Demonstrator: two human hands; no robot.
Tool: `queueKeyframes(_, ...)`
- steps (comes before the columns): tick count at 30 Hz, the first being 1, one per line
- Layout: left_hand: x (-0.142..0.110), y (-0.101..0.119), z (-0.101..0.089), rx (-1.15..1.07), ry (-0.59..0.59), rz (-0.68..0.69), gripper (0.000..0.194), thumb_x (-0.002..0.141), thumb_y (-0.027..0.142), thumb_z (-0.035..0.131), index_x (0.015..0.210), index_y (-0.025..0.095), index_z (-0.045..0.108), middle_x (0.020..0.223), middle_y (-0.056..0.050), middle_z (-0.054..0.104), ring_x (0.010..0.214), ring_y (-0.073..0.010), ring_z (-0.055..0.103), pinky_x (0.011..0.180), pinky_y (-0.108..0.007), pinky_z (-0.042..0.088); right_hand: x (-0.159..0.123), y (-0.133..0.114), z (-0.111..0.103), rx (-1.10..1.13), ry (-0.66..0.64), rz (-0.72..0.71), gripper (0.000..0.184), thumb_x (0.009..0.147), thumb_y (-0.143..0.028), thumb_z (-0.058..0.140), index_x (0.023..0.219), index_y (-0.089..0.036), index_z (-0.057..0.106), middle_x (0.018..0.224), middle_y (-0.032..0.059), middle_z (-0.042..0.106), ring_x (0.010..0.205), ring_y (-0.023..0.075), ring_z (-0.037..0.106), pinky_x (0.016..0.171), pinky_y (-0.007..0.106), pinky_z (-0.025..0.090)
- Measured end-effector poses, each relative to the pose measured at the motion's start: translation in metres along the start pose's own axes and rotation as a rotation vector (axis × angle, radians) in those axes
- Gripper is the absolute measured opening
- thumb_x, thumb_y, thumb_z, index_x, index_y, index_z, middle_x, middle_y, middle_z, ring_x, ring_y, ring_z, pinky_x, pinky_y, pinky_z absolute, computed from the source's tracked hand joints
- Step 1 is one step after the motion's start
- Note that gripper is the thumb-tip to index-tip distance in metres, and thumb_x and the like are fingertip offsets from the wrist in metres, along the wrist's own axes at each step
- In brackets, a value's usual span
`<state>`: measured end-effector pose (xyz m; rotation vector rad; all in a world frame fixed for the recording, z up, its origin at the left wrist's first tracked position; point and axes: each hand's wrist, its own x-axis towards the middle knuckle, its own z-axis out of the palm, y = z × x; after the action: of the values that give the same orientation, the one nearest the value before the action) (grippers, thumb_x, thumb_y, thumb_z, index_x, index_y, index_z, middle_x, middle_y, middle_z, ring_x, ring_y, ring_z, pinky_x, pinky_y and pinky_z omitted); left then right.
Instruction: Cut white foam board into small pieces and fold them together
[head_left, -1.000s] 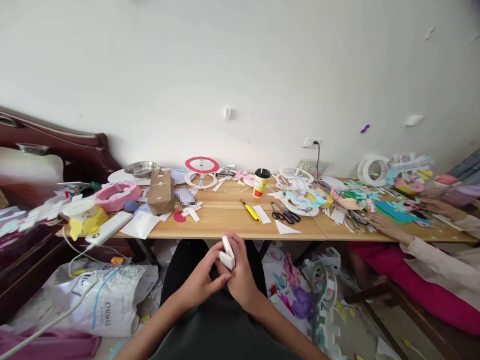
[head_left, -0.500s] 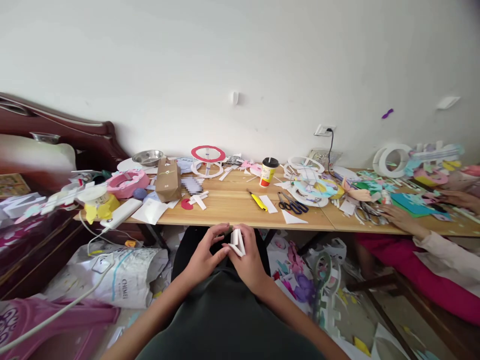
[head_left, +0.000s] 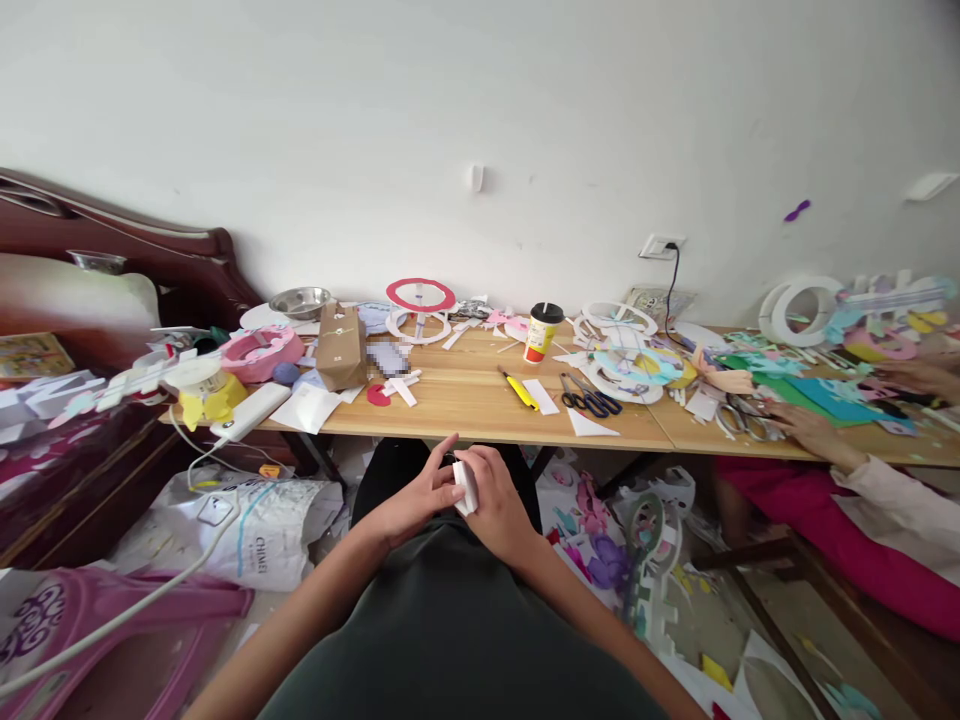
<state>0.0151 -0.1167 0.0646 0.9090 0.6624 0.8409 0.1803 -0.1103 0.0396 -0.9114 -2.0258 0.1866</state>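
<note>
Over my lap, just below the front edge of the wooden table [head_left: 480,425], both hands meet on a small white foam piece [head_left: 466,486]. My right hand [head_left: 496,500] wraps its fingers round the piece. My left hand [head_left: 417,494] pinches it from the left, one finger stretched up. On the table nearest my hands lie a yellow utility knife [head_left: 519,390], a white strip [head_left: 541,396], scissors [head_left: 589,398] and a white paper triangle [head_left: 591,425].
The table carries a brown paper bag [head_left: 341,346], a red-topped ring stand [head_left: 420,308], a cup [head_left: 541,333], white foam rings [head_left: 622,375] and coloured scraps. Another person's hand [head_left: 796,427] and sleeve rest at the right. Bags and foam offcuts [head_left: 645,570] litter the floor.
The view has shifted left and slightly down. My hands have closed tighter round the white piece, which has turned from two spread flaps to a compact upright block.
</note>
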Motion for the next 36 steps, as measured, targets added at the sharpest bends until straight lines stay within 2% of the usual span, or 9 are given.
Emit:
queueKeyframes(7,0.0,-0.003,-0.005,0.023,-0.123,0.033,0.113,0.071,0.035,0.082,0.154,0.038,0.005,0.141,-0.012,0.047,0.117,-0.0252,0.055,0.101,-0.042,0.038,-0.004,-0.002,-0.004,-0.006,-0.042,0.002,0.054,0.084,-0.017,0.057,0.136,-0.019,0.041,0.12,0.0142,0.048,0.111,0.0266,0.051,0.094,0.046,0.052)
queueKeyframes(17,0.001,0.001,-0.013,0.245,-0.132,0.077,0.119,0.069,0.036,0.083,0.154,0.036,0.001,0.141,-0.014,0.039,0.123,-0.0289,0.049,0.104,-0.048,0.037,0.0,0.001,-0.017,0.012,-0.133,-0.029,0.049,0.085,-0.022,0.062,0.132,-0.02,0.048,0.119,0.0132,0.049,0.115,0.0271,0.051,0.098,0.047,0.049)
queueKeyframes(21,-0.002,0.009,-0.022,0.333,-0.132,0.08,0.117,0.068,0.038,0.083,0.154,0.033,0.005,0.139,-0.015,0.042,0.124,-0.0294,0.048,0.105,-0.05,0.036,0.004,0.005,-0.031,0.106,-0.3,-0.081,0.064,0.085,-0.029,0.066,0.142,-0.022,0.038,0.137,0.0139,0.046,0.131,0.0273,0.043,0.109,0.049,0.041)
queueKeyframes(24,-0.006,0.017,-0.027,0.384,-0.126,0.027,0.116,0.066,0.037,0.084,0.154,0.034,0.007,0.14,-0.014,0.041,0.127,-0.0291,0.045,0.105,-0.05,0.035,0.006,0.008,-0.042,0.164,-0.382,-0.08,0.062,0.087,-0.03,0.067,0.143,-0.024,0.039,0.139,0.0112,0.049,0.132,0.0237,0.045,0.111,0.045,0.041)
queueKeyframes(26,-0.009,0.021,-0.029,0.383,-0.135,0.007,0.117,0.065,0.037,0.085,0.153,0.035,0.008,0.141,-0.014,0.04,0.13,-0.0289,0.043,0.105,-0.05,0.035,0.005,0.009,-0.046,0.165,-0.371,-0.087,0.059,0.088,-0.029,0.067,0.142,-0.025,0.042,0.136,0.0102,0.052,0.129,0.0232,0.049,0.11,0.045,0.043)
queueKeyframes(31,-0.01,0.019,-0.026,0.289,-0.178,0.046,0.114,0.067,0.036,0.084,0.153,0.036,0.009,0.142,-0.014,0.039,0.126,-0.028,0.046,0.104,-0.048,0.036,0.001,0.006,-0.042,0.135,-0.301,-0.146,0.07,0.085,-0.026,0.069,0.146,-0.023,0.035,0.137,0.0134,0.051,0.129,0.0266,0.048,0.108,0.049,0.045)
queueKeyframes(36,-0.009,0.01,-0.022,0.199,-0.174,0.026,0.108,0.07,0.032,0.082,0.152,0.041,0.013,0.152,-0.014,0.03,0.127,-0.0299,0.048,0.1,-0.048,0.041,-0.001,0.009,-0.033,0.096,-0.252,-0.144,0.058,0.088,-0.021,0.063,0.141,-0.021,0.039,0.132,0.0137,0.054,0.125,0.0256,0.052,0.105,0.048,0.048)
